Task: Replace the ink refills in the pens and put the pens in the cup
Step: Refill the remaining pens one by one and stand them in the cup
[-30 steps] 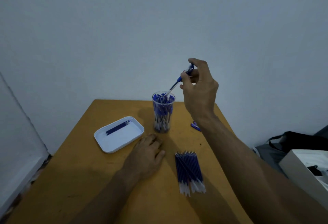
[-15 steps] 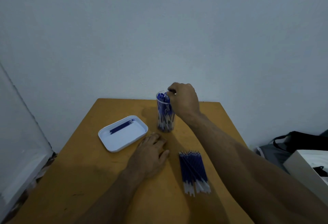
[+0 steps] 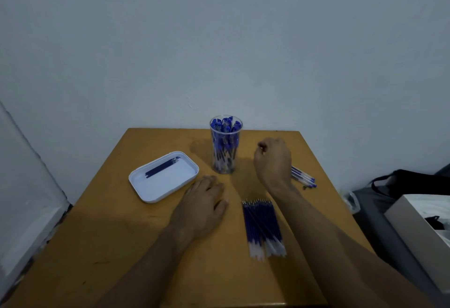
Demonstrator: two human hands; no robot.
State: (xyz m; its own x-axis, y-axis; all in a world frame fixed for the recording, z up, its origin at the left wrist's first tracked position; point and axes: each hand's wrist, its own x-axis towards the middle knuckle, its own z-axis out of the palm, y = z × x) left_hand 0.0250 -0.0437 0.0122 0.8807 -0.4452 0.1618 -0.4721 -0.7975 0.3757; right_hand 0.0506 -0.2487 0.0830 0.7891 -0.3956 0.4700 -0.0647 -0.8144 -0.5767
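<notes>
A clear plastic cup [image 3: 225,146] packed with several blue-capped pens stands at the back middle of the wooden table [image 3: 121,246]. My right hand [image 3: 274,161] hovers to the right of the cup, fingers curled loosely, with nothing visible in it. Just beyond it, a few clear pens with blue caps [image 3: 303,177] lie on the table near the right edge. My left hand [image 3: 202,206] rests flat on the table, fingers spread, in front of the cup. A bundle of blue ink refills [image 3: 263,227] lies between my forearms.
A white tray [image 3: 168,185] with a few dark blue refills [image 3: 162,167] in it sits left of the cup. Right of the table are a dark bag [image 3: 401,181] and an open white box [image 3: 418,229]. A plain wall stands behind the table.
My right hand lowered a pen into the cup, let it go, and has moved right and down toward the loose pens. My left hand stayed flat.
</notes>
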